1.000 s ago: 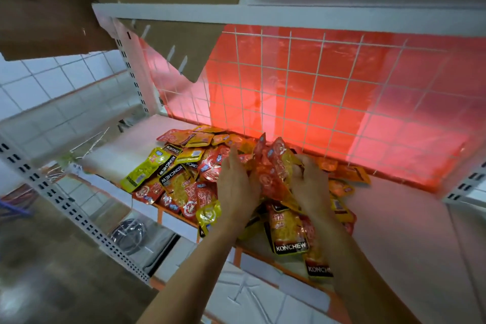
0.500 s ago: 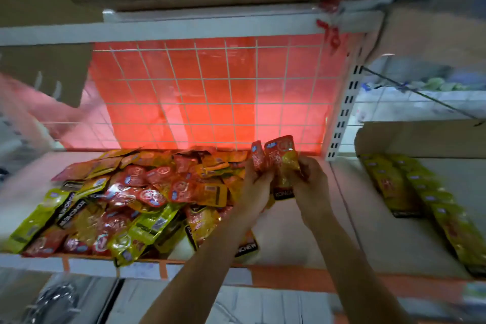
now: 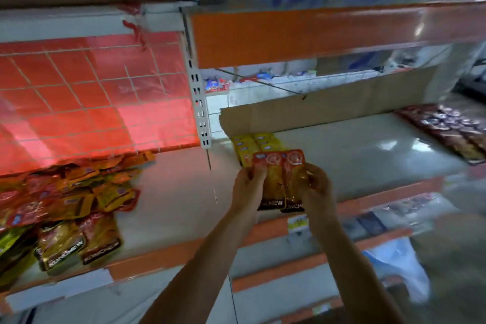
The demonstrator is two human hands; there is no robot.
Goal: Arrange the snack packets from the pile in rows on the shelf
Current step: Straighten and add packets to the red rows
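Observation:
Two red-topped snack packets (image 3: 278, 179) are held side by side, my left hand (image 3: 247, 189) gripping their left edge and my right hand (image 3: 317, 189) their right edge. They hover over the white shelf (image 3: 355, 155), just in front of two short rows of yellow packets (image 3: 253, 144) laid flat. The pile of mixed red, orange and green packets (image 3: 65, 197) lies on the left shelf section, well to the left of my hands.
A cardboard sheet (image 3: 328, 110) stands along the back of the right shelf section. A row of dark red packets (image 3: 447, 131) lies at the far right. A white slotted upright (image 3: 200, 102) divides the sections. Orange price strips line the shelf fronts.
Both hands have carried the red packets from above the pile rightwards past the upright to the right shelf section. The view has swung right, so the pile sits at the left edge.

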